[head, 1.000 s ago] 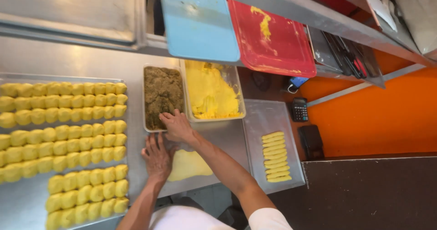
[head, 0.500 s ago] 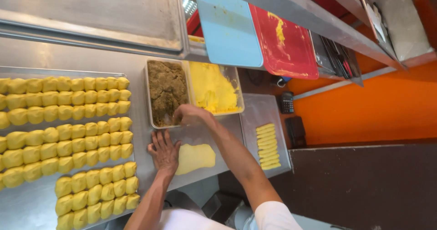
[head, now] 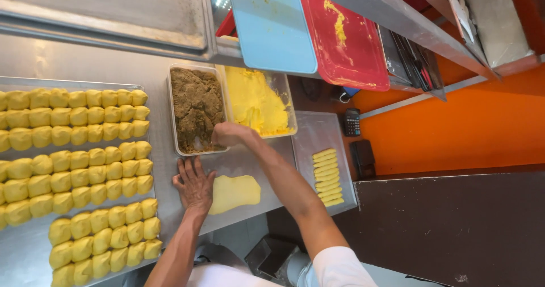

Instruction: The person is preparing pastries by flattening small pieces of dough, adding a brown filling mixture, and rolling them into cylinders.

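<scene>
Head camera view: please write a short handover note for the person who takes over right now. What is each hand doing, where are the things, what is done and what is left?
Left hand: flat on the steel table, touching the left edge of the flattened yellow dough sheet.
Right hand: fingers bunched at the near end of the tub of brown filling; whether it holds any filling is hidden.
Beside it: tub of yellow dough. Right: tray with yellow strips.
Done: many shaped yellow pieces in rows on the left tray.
Left: the dough sheet has no filling on it yet.
</scene>
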